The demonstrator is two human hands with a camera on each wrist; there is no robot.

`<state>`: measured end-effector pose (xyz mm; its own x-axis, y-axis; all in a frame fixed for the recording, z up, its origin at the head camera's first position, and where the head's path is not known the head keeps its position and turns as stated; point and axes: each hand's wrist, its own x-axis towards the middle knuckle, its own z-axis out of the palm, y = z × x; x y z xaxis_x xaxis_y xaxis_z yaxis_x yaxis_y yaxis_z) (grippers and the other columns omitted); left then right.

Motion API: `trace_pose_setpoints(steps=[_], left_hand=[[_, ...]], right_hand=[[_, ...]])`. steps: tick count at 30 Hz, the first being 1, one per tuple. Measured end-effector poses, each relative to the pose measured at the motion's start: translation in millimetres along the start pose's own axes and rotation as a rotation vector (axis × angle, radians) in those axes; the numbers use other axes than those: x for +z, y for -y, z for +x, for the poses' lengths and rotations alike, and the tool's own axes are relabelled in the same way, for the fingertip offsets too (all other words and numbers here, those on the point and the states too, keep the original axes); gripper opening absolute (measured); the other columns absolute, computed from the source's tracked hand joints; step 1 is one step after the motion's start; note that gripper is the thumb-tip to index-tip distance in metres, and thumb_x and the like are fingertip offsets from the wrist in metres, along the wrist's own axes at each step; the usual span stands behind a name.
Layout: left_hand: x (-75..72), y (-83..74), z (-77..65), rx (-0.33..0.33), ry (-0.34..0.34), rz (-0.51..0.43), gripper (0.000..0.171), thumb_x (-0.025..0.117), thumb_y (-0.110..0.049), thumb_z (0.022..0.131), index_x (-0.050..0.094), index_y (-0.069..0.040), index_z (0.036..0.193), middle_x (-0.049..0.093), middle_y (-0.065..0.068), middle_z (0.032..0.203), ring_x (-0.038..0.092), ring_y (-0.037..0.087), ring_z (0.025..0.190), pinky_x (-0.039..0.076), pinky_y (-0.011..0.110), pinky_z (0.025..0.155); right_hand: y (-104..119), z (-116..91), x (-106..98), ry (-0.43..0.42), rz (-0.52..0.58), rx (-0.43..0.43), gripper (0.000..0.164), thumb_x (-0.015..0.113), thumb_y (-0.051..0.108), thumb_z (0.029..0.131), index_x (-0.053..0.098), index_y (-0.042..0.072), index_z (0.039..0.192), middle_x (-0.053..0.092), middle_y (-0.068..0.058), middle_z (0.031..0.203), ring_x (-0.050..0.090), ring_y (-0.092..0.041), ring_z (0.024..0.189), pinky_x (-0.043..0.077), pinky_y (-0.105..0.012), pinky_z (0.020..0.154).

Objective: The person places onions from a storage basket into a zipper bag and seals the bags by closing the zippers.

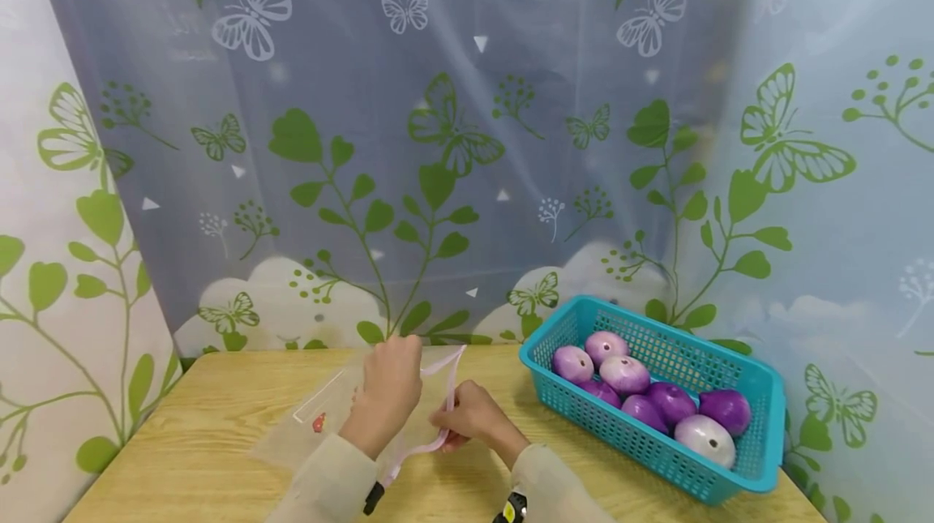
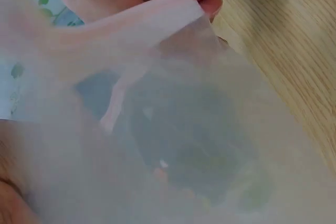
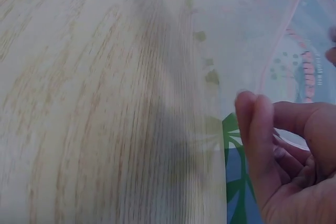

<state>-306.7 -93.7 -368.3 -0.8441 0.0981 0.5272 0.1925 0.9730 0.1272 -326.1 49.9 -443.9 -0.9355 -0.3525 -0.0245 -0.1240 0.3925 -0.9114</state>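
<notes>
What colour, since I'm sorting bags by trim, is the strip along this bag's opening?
The strip is pale pink, seen best in the head view.

head view: from above, forward and down over pale wood-grain table (image 1: 182, 409)
left wrist view: close, facing translucent pink-edged plastic bag (image 2: 173, 145)
right wrist view: near, across table
wrist overlap: bag, table

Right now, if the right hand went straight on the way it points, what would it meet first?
Probably the translucent plastic bag: the right hand pinches its pink rim, and more bag seems to lie ahead. The left hand looks next in that line, though depth is unclear.
</notes>
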Motion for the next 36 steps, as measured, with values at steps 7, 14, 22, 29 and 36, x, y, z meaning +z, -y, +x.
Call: trace_pose_setpoints(steps=[7,14,22,29,36], left_hand=[[0.9,-8.1,-0.6,0.095,-0.118,0.022,0.029,0.072,0.013,0.080,0.059,-0.008,0.064,0.063,0.007,0.063,0.058,0.020,0.050,0.047,0.028,0.037],[-4.7,-9.2,3.7,0.115,-0.223,0.004,0.033,0.069,0.019,0.074,0.058,-0.009,0.060,0.055,0.003,0.062,0.055,0.019,0.048,0.045,0.027,0.036],[-19.5,-11.2,8.1,0.138,-0.319,-0.040,0.031,0.065,0.022,0.066,0.062,-0.009,0.065,0.060,0.003,0.067,0.062,0.026,0.053,0.051,0.031,0.039],[-23.2,-11.0,5.6,0.090,-0.230,-0.059,0.028,0.067,0.018,0.069,0.060,-0.010,0.067,0.060,0.004,0.066,0.062,0.026,0.055,0.051,0.035,0.041],[-17.4,-6.3,0.8,0.062,-0.124,-0.026,0.027,0.069,0.015,0.068,0.057,-0.009,0.071,0.058,0.007,0.068,0.062,0.028,0.057,0.051,0.037,0.041]], right_hand=[[0.3,0.1,2.7,-0.013,-0.025,0.012,0.020,0.072,0.004,0.084,0.069,-0.004,0.066,0.063,-0.002,0.049,0.057,-0.004,0.038,0.063,-0.031,0.046],[-5.4,-1.5,5.1,-0.026,-0.051,0.007,0.015,0.068,-0.002,0.081,0.069,-0.004,0.066,0.065,-0.004,0.051,0.057,-0.004,0.037,0.058,-0.023,0.040],[-10.3,-4.4,1.9,-0.025,-0.039,0.022,0.013,0.068,-0.004,0.080,0.067,-0.004,0.067,0.068,-0.011,0.055,0.058,-0.005,0.038,0.059,-0.024,0.041],[-10.9,-4.1,-2.4,-0.024,-0.020,0.022,0.013,0.068,-0.003,0.083,0.070,-0.007,0.071,0.065,-0.005,0.052,0.059,-0.005,0.039,0.060,-0.024,0.043],[-3.8,-5.2,-9.2,-0.021,-0.003,-0.013,0.010,0.070,0.000,0.088,0.072,-0.006,0.081,0.068,-0.009,0.060,0.062,-0.007,0.044,0.062,-0.025,0.046]])
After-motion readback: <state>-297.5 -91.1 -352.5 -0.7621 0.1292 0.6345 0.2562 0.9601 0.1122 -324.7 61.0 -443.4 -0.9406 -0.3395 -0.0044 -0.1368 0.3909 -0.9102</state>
